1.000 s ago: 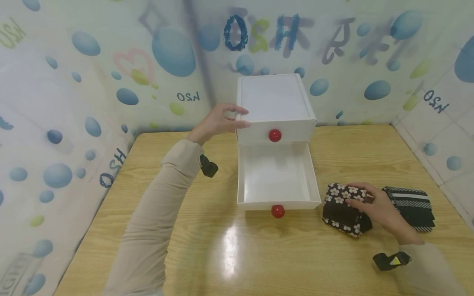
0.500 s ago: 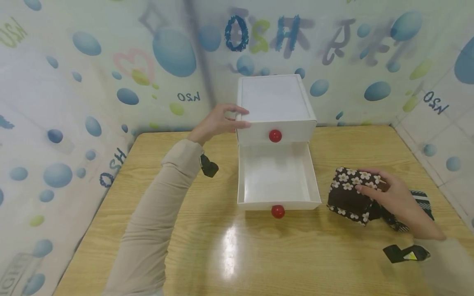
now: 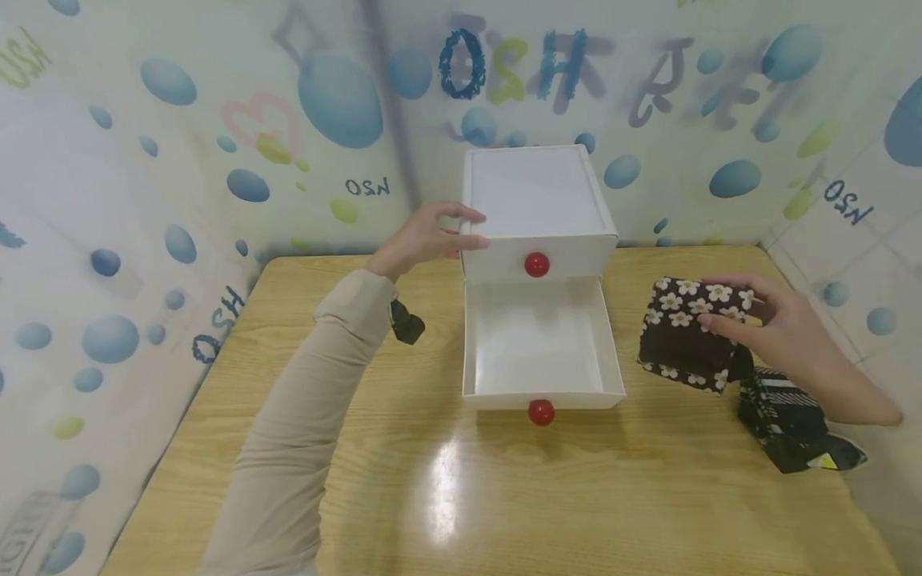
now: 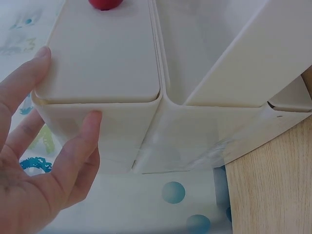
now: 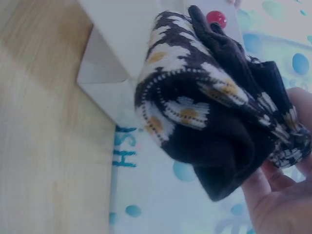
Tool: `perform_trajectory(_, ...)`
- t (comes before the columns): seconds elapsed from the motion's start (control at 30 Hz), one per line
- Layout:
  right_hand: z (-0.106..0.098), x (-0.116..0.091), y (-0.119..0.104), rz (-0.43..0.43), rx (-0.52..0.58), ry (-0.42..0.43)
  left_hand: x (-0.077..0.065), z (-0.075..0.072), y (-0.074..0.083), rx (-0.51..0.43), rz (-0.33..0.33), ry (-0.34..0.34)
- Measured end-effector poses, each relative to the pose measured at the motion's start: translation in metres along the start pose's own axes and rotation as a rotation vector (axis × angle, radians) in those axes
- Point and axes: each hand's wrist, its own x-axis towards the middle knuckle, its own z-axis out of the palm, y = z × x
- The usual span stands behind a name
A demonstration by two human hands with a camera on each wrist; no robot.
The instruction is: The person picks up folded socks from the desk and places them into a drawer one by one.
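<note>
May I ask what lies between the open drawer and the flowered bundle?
The head view shows only bare tabletop between the open drawer and flowered bundle.

In the head view we lose some fingers of the right hand [image 3: 788, 332] behind the flowered cloth [image 3: 680, 340], and we cannot tell where the striped cloth [image 3: 781, 404] ends and the dark strap [image 3: 792, 456] begins. The left wrist view cuts off the left hand [image 4: 46, 183], the upper knob [image 4: 105, 4] and the open drawer [image 4: 209, 44], the right wrist view crops the right hand, and we find the mark on the yellow tag [image 3: 823, 462] too small to read
</note>
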Motion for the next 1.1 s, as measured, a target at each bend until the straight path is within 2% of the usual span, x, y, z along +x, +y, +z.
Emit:
perform_trajectory(0.17,0.002,0.011,-0.018,-0.006,0.012,-0.002,0.001,0.0,-0.001,-0.003,0.0,0.002)
perform_trajectory(0.33,0.009,0.023,-0.031,-0.042,0.008,-0.057,0.001,0.0,0.0,0.006,-0.012,0.007)
perform_trajectory(0.47,0.018,0.032,-0.039,-0.044,0.073,-0.115,0.001,0.0,0.0,0.022,-0.008,0.006)
perform_trajectory(0.63,0.032,0.045,-0.048,0.018,0.129,-0.211,0.001,-0.001,-0.001,0.01,-0.003,0.001)
perform_trajectory(0.87,0.052,0.063,-0.058,0.094,0.185,-0.299,0.001,-0.001,-0.002,0.02,0.018,0.004)
perform_trajectory(1.1,0.078,0.072,-0.059,0.166,0.304,-0.402,-0.001,-0.001,0.0,0.019,0.026,0.0)
